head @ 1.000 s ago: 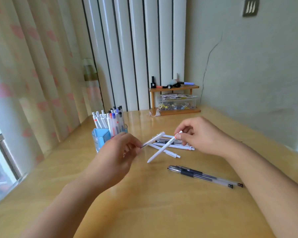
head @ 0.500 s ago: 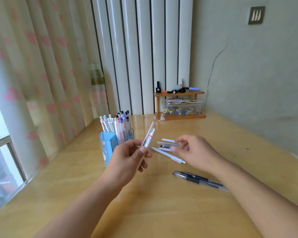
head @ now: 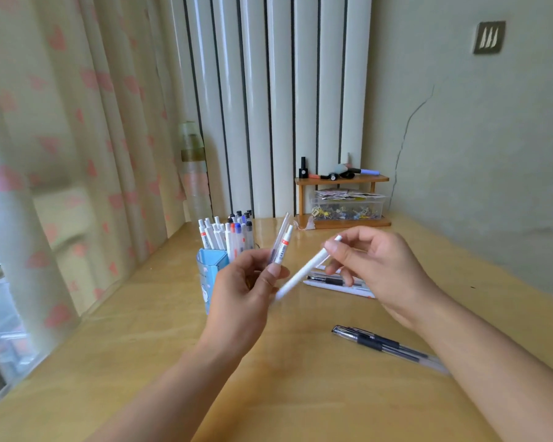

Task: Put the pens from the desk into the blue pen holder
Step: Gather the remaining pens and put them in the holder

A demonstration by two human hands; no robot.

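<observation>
From the head camera, the left hand (head: 243,291) is closed around two upright pens (head: 281,247), a clear one and a white one with a red band, held just right of the blue pen holder (head: 209,266), which stands on the wooden desk (head: 300,393) crowded with white and blue-capped pens. The right hand (head: 377,266) pinches a slanted white pen (head: 304,271), its lower tip near the left fingers. More pens (head: 332,282) lie under the right hand, and dark-gripped clear gel pens (head: 383,344) lie nearer the camera.
</observation>
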